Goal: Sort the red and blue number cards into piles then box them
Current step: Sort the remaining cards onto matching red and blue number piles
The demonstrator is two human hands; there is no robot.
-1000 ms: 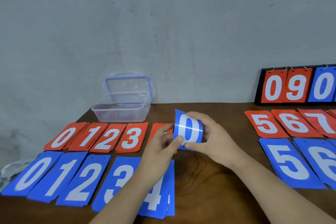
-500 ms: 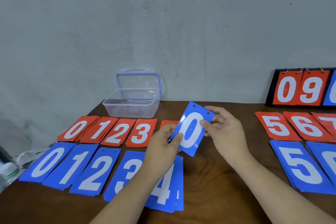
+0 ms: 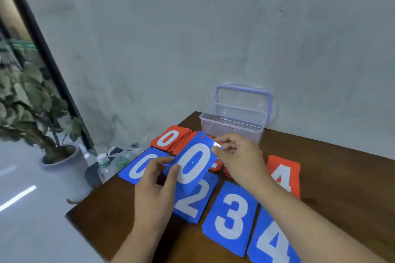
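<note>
- Head view: the blue rectangular number card marked 0 (image 3: 192, 164) hangs just above the table. The left hand (image 3: 154, 190) pinches its lower-left edge and the right hand (image 3: 239, 156) pinches its upper-right corner, so neither hand is free.
- Change: one second ago this card was bowed between the hands over the middle of the dark brown wooden table (image 3: 342, 177). Half a second ago it was flat. It is now flat and has travelled toward 9 o'clock, covering the place of the blue 1 pile.
- Meaning (judgement): the card is bound for the blue 0 pile (image 3: 139, 166), which lies just beside it at 9 o'clock. Sorting is in hand and boxing has not begun.
- View shift: the camera has swung left, so the scoreboard and the piles from 5 upward are out of frame.
- Blue piles visible: four, namely the 0 pile, blue 2 pile (image 3: 192, 203), blue 3 pile (image 3: 230, 218) and blue 4 pile (image 3: 273, 243).
- Red piles readable: two, the red 0 pile (image 3: 168, 139) at 11 o'clock of the held card and the red 4 pile (image 3: 284, 175) at 3 o'clock. Red strips under the right hand cannot be read.
- Boxes: one clear plastic box (image 3: 230, 128) at 1 o'clock, with its blue-rimmed lid (image 3: 243, 100) propped behind. No card shows inside.
- Held cards: one.
</note>
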